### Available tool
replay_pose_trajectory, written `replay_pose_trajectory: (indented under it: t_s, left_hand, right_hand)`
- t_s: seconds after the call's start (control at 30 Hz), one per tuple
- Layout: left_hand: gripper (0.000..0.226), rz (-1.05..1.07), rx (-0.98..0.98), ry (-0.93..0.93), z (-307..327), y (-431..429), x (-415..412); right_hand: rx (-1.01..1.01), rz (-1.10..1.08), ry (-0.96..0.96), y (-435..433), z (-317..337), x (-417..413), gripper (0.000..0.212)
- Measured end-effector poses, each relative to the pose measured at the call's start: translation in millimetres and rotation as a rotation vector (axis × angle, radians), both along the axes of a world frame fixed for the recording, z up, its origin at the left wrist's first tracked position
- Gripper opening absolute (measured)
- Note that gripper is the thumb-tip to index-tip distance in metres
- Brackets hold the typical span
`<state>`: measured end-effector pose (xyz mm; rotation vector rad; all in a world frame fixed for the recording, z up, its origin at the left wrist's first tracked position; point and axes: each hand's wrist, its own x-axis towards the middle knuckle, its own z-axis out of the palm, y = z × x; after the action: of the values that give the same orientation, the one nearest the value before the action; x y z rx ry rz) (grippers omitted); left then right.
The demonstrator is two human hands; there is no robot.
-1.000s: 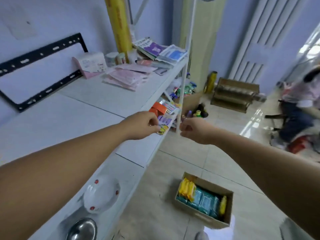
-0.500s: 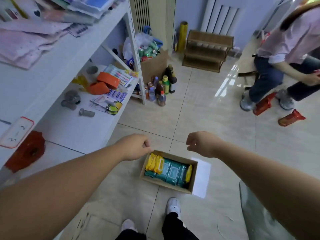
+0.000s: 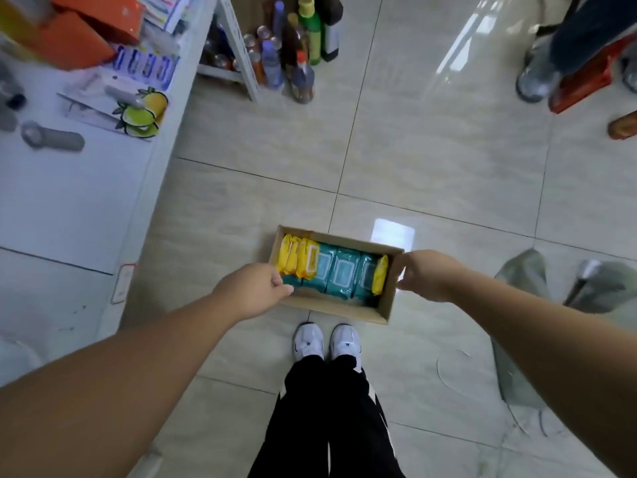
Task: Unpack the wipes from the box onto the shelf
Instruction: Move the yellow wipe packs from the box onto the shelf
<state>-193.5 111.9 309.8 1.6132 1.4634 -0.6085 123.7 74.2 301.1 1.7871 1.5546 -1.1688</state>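
The shelf (image 3: 69,188) shows none of these wipes (image 3: 341,270) (all seemingly left to unpack). Your left hand (image 3: 253,291) has its grip curled on the box (image 3: 337,307), which sits full on the floor (image 3: 413,150); your right hand (image 3: 425,274) holds the other end.

Found cardboard box (image 3: 344,310) sitting on tiled floor (image 3: 431,160) between left hand (image 3: 251,291) and right hand (image 3: 424,276); noted bottles (image 3: 300,53) standing well beyond the left hand, beside white shelf (image 3: 69,188).
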Motion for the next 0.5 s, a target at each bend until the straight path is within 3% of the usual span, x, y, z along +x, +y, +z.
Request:
replay_pose_trajectory:
  t_s: [0.27, 0.5]
  left_hand:
    - [0.041, 0.086, -0.061, 0.010, -194, -6, 21]
    - [0.049, 0.122, -0.037, 0.020, -319, -9, 26]
  right_hand:
    - [-0.060, 0.054, -0.116, -13, -183, 16, 0.033]
    - [-0.070, 0.181, -0.198, -8, -297, 13, 0.037]
